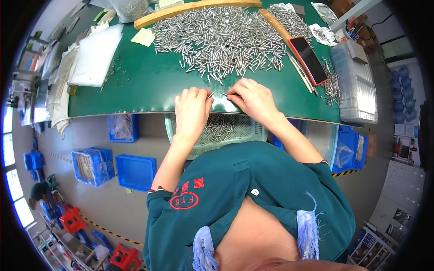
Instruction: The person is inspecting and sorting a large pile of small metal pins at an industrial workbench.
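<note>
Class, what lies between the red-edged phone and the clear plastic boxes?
In the head view, a small heap of metal pins lies between the red-edged phone and the clear plastic boxes.

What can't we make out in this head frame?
Head view, all of it:
Left metal piece: too small; left hand hides its held end.
Right metal piece: likewise, by right hand.
Pale-green basket: far rim hidden under table.
Plastic bag: cut off by upper edge.
Distant person: hands too small.

On your dark green shirt [266,180], nearer your body than your left fingers [194,93], stand red embroidered characters [199,183] and a red-outlined emblem [184,200] enclosing letters.
</note>
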Available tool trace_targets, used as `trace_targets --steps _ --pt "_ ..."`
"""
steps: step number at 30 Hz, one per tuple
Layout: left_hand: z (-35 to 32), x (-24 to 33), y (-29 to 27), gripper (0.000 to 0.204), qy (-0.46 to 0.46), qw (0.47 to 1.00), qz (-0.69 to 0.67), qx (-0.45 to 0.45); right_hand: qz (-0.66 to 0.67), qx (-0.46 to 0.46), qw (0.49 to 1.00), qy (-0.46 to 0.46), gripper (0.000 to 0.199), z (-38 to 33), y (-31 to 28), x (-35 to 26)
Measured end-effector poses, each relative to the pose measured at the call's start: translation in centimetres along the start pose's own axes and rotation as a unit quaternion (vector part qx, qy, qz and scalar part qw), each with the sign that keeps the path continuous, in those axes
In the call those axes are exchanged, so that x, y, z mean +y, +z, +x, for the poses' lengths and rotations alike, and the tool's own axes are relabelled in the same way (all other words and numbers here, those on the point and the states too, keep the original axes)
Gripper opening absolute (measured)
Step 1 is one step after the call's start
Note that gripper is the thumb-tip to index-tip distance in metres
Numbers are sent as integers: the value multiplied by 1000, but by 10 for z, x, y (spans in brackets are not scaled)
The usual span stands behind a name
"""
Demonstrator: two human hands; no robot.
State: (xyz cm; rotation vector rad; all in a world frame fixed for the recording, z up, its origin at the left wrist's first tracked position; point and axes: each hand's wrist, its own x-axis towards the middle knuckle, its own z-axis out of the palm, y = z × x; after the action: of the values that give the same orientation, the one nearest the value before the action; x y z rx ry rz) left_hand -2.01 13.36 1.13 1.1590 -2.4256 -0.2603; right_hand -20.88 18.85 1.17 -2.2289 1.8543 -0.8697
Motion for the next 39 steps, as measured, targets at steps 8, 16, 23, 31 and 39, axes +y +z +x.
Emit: trace_targets --steps 8,16,23,31,39 --pt "0 16 6 17 -11 1000 -27 -10 -1 -7 999 32 11 -1 0 -4" --pt "8 29 21 23 65 994 -83 9 144 71 965 206 21 27 -33 41" --pt "14 26 28 13 87 990 -107 -2 -117 183 917 333 34 73 -112 185" --pt "16 14 15 19 89 984 -156 -12 224 175 950 130 31 81 -104 135" --pt "54 -29 -4 20 -19 980 26 195 54 -99 993 28 30 4 -23 3"
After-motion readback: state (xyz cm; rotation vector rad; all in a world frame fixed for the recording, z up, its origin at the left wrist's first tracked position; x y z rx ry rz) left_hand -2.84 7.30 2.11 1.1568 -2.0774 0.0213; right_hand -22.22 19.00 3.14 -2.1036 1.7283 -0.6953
